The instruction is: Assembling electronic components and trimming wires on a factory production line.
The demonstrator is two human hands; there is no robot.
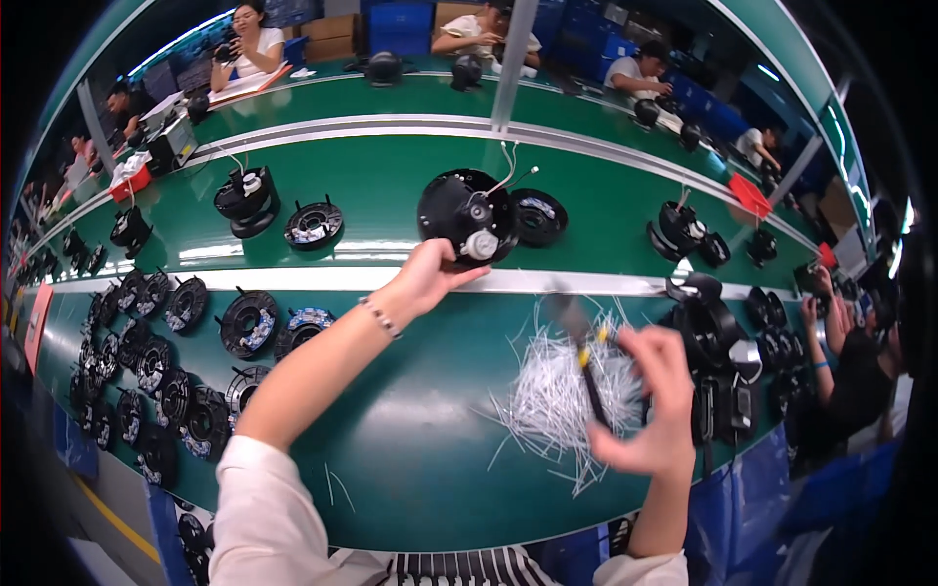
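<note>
My left hand (422,281) reaches across the metal rail and is closed on the near edge of a round black housing (445,207). The housing is tilted, with a whitish round motor part (480,245) and white wires (510,164) rising from its top. My right hand (657,400) is raised over a pile of thin white plastic strips (547,396), likely cable ties. It grips pliers (589,383) with black and yellow handles. Their jaws are smeared by motion, so their exact kind is unclear. A black ring-shaped part (538,217) sits just right of the housing.
Several black rings with circuit boards (247,323) crowd the left of the green table (410,469). Black housings (705,332) are stacked at the right. Beyond the metal rail (342,279), more assemblies (244,200) stand on the green belt. Co-workers sit opposite and at the right.
</note>
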